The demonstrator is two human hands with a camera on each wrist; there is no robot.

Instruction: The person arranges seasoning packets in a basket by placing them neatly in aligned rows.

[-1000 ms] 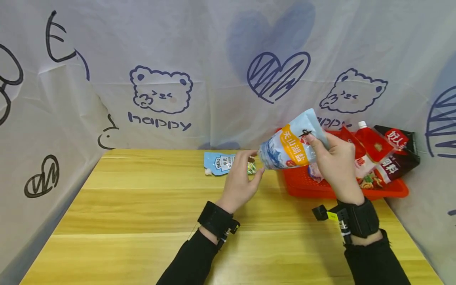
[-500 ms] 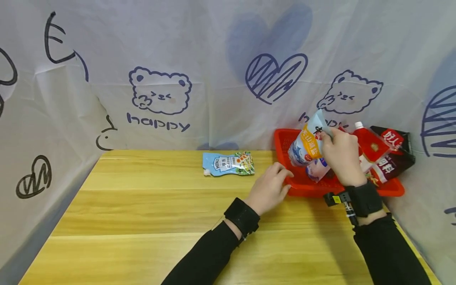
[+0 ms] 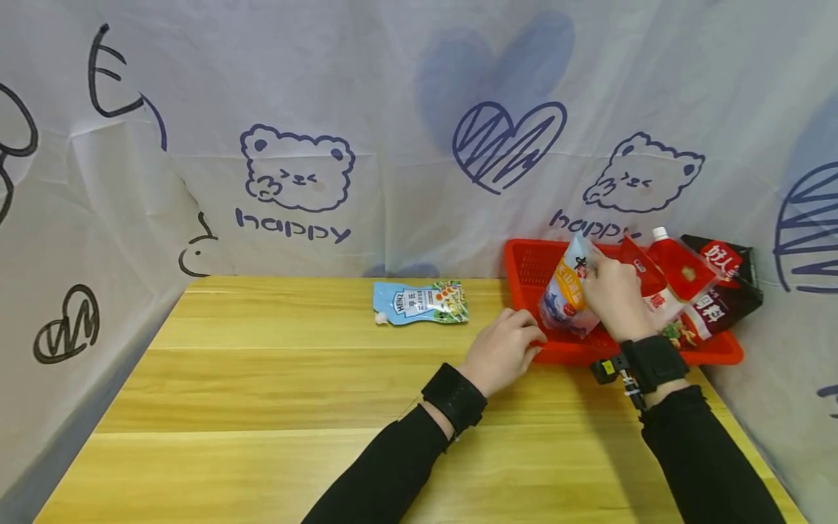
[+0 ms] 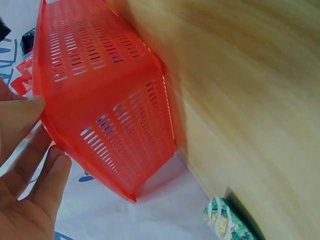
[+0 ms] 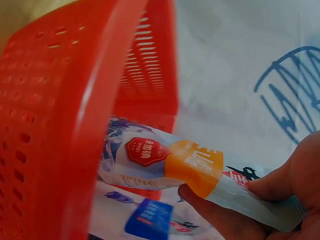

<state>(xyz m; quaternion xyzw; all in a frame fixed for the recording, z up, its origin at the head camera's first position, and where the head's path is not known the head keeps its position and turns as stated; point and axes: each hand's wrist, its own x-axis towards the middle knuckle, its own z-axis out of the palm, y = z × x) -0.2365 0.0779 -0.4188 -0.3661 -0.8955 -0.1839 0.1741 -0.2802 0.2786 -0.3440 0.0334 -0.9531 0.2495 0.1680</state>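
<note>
My right hand (image 3: 614, 295) pinches the top of a light blue and orange salt bag (image 3: 564, 291). In the right wrist view the thumb lies on one face of the salt bag (image 5: 197, 162) and fingers are behind it. The bag stands slightly tilted inside the red basket (image 3: 524, 266), its lower end below the rim. At the basket's near left corner, my left hand (image 3: 504, 348) holds the rim. The left wrist view shows that thumb on top of the basket (image 4: 95, 80) edge and the fingers beneath.
In the basket's right half sit a red pouch with a white cap (image 3: 681, 269) and a black seasoning bag (image 3: 727, 291). A light blue Heinz pouch (image 3: 420, 303) lies on the wooden table (image 3: 262, 386), left of the basket. A drawn-on white cloth (image 3: 406, 145) hangs behind.
The right hand has carried the salt bag right and down into the basket. My left hand has left the bag's lower end and moved right to the basket rim, uncovering the Heinz pouch.
</note>
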